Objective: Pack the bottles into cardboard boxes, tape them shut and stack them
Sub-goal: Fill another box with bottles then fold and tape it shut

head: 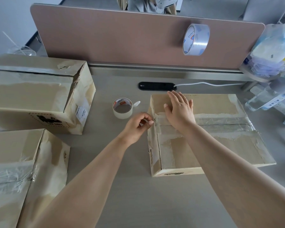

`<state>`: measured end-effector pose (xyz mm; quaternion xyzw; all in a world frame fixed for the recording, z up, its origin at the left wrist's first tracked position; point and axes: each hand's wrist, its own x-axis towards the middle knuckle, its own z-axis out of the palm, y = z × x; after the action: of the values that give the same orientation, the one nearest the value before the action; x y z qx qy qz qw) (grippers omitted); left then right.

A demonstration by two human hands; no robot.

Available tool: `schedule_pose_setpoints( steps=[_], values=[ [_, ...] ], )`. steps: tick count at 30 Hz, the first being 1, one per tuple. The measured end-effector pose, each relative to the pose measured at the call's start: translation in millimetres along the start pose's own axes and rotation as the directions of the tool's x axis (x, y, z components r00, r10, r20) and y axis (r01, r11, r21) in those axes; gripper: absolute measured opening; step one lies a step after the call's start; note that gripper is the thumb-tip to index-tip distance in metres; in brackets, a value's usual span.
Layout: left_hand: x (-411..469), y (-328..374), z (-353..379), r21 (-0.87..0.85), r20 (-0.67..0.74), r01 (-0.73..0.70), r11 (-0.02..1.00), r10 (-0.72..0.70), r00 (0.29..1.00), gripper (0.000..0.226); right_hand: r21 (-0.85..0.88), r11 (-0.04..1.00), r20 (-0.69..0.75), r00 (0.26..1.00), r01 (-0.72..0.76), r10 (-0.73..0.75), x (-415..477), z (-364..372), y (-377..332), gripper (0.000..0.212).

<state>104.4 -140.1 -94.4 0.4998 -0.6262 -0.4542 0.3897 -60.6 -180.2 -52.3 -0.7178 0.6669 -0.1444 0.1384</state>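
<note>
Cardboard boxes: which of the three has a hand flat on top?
The taped brown cardboard box on the right: the right hand lies flat on its lid. The far-left box and near-left box are untouched.

The pale grey desk (130, 186) carries three cardboard boxes: a taped box (220, 145) at right, a rear left box (31, 96), a front left box (15, 162); a tape roll (122, 108) lies flat between them; a black socket strip (156, 86) sits behind, its white cable (204, 83) trailing right.
</note>
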Motion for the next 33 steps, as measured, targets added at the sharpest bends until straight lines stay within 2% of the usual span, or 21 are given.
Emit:
schedule_pose_setpoints(
  steps=[5,10,15,20,23,26,28,31,33],
  values=[
    [2.1,-1.3,0.9,-0.019,0.081,0.013,1.000,-0.012,0.997,0.024,0.002,1.000,-0.003,1.000,0.005,-0.005,0.0,-0.1,1.3,0.051],
    [7.9,2.1,-9.7,0.149,0.108,-0.043,0.988,0.027,0.994,0.032,0.011,1.000,-0.003,1.000,0.018,-0.018,0.6,-0.1,4.4,0.051],
    [5.7,-0.4,-7.3,0.179,0.072,-0.069,0.982,0.057,0.996,0.017,-0.011,1.000,-0.001,1.000,0.015,-0.015,0.9,0.6,4.7,0.051],
    [3.3,-3.5,-4.1,0.105,0.039,-0.075,0.992,0.071,0.997,0.016,-0.038,0.999,-0.006,1.000,0.006,-0.006,1.2,2.8,3.4,0.050],
    [-0.1,-4.6,-3.5,0.038,0.040,-0.062,0.997,0.060,0.997,0.025,-0.044,0.999,-0.007,1.000,0.004,-0.004,1.9,3.6,3.4,0.050],
    [0.5,-4.3,-3.2,0.042,0.016,-0.058,0.997,0.057,0.998,0.030,-0.040,0.999,-0.008,1.000,0.001,-0.002,1.9,3.5,2.8,0.050],
    [2.7,-1.7,-6.6,0.106,0.053,-0.078,0.991,0.073,0.996,0.031,-0.037,0.999,-0.008,1.000,0.003,-0.003,1.8,2.9,3.1,0.051],
    [7.2,1.6,-16.6,0.256,0.193,-0.114,0.960,0.064,0.979,0.026,-0.026,1.000,-0.011,1.000,0.006,-0.006,2.0,2.2,4.4,0.052],
    [10.6,5.5,-22.6,0.280,0.271,-0.106,0.954,0.027,0.962,0.026,-0.022,1.000,-0.007,1.000,0.010,-0.010,1.4,1.8,3.9,0.052]
  ],
)
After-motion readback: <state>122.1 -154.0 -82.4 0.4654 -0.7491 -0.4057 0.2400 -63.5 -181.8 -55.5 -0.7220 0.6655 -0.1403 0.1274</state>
